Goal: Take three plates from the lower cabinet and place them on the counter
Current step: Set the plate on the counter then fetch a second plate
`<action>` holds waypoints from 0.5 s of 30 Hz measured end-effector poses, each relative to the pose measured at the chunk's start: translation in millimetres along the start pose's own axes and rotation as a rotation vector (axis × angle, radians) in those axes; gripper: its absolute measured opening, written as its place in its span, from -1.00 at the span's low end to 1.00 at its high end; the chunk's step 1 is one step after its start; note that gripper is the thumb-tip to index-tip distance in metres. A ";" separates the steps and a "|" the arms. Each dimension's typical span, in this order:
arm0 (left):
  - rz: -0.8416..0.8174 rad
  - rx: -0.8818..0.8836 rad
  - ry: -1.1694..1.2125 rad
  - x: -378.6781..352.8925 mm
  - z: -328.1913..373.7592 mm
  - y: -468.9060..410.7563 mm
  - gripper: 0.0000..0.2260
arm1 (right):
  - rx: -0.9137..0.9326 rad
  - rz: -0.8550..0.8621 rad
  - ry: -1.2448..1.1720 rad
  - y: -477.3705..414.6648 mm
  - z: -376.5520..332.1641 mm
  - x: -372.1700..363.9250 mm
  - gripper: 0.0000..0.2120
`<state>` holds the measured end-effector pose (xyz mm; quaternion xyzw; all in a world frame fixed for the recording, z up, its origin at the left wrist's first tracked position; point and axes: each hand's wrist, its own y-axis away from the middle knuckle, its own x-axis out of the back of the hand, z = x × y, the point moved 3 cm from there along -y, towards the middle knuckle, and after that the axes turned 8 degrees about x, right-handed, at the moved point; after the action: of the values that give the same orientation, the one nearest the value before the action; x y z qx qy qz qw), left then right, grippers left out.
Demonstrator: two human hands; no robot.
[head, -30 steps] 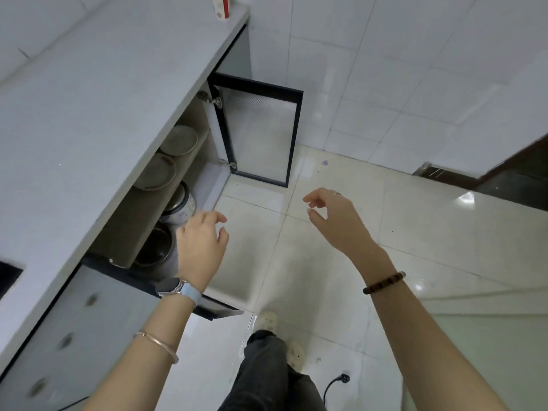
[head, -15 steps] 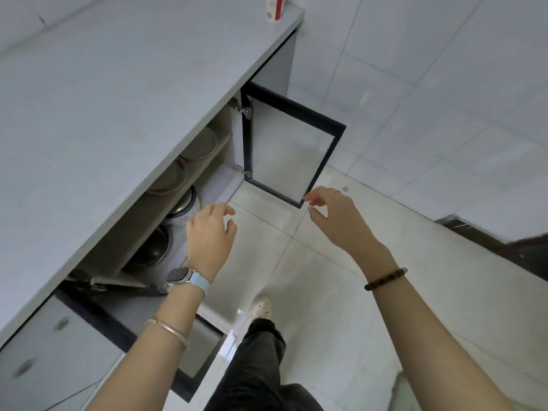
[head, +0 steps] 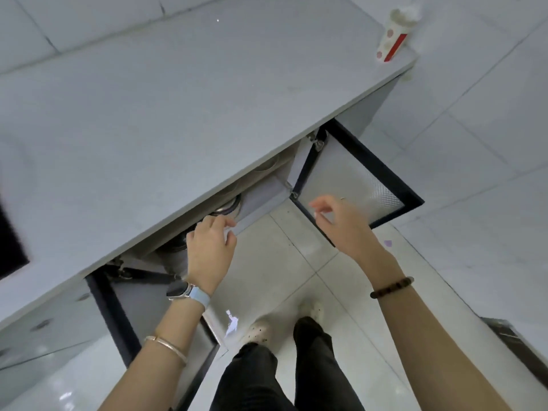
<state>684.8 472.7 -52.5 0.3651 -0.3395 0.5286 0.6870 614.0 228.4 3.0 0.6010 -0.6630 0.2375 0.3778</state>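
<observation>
The grey counter (head: pixel 166 120) runs diagonally across the head view, and the lower cabinet (head: pixel 261 191) under it stands with both doors swung out. Only thin rims of plates (head: pixel 267 166) on the upper shelf peek out below the counter edge; most of them are hidden. Metal pots (head: pixel 228 207) sit lower down. My left hand (head: pixel 209 247) hovers in front of the cabinet opening, fingers loosely curled, holding nothing. My right hand (head: pixel 341 223) hangs over the floor near the right door, fingers relaxed and empty.
The right cabinet door (head: pixel 353 179) juts out over the floor beside my right hand; the left door (head: pixel 142 315) stands open beneath my left forearm. A red-and-white carton (head: pixel 393 40) stands at the counter's far corner. My feet are on the tiled floor (head: pixel 296 277).
The view has tipped further over the counter, hiding most of the shelf and plates. Both hands stayed empty in front of the cabinet, the left a little closer to the opening.
</observation>
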 end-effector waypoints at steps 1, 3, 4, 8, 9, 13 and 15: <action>0.011 0.027 0.004 0.3 -3.5 -0.6 -0.82 | 0.019 -0.015 0.007 -9.7 0.3 -0.8 -0.78; 0.035 0.087 -0.001 -0.2 -11.1 -1.4 -0.84 | 0.058 -0.061 -0.001 -31.3 -1.0 -3.6 -0.78; 0.051 0.126 -0.007 -1.1 -14.4 -2.0 -0.84 | 0.085 -0.096 -0.006 -42.5 -1.8 -6.2 -0.79; 0.108 0.278 -0.018 -10.8 -18.0 -0.3 -0.83 | 0.226 -0.194 -0.013 -82.9 -1.0 -14.2 -0.81; 0.126 0.323 -0.014 -14.0 -17.0 1.1 -0.83 | 0.262 -0.229 -0.006 -91.9 0.8 -16.7 -0.81; 0.208 0.500 -0.007 -26.8 -6.1 11.7 -0.82 | 0.402 -0.382 0.038 -122.2 10.7 -22.5 -0.81; 0.256 0.589 -0.006 -32.7 0.2 20.0 -0.83 | 0.478 -0.433 0.046 -135.1 14.4 -23.3 -0.81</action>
<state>658.4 460.4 -77.4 0.5041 -0.2170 0.6853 0.4787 742.6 209.5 -42.8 0.7943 -0.4364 0.3142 0.2828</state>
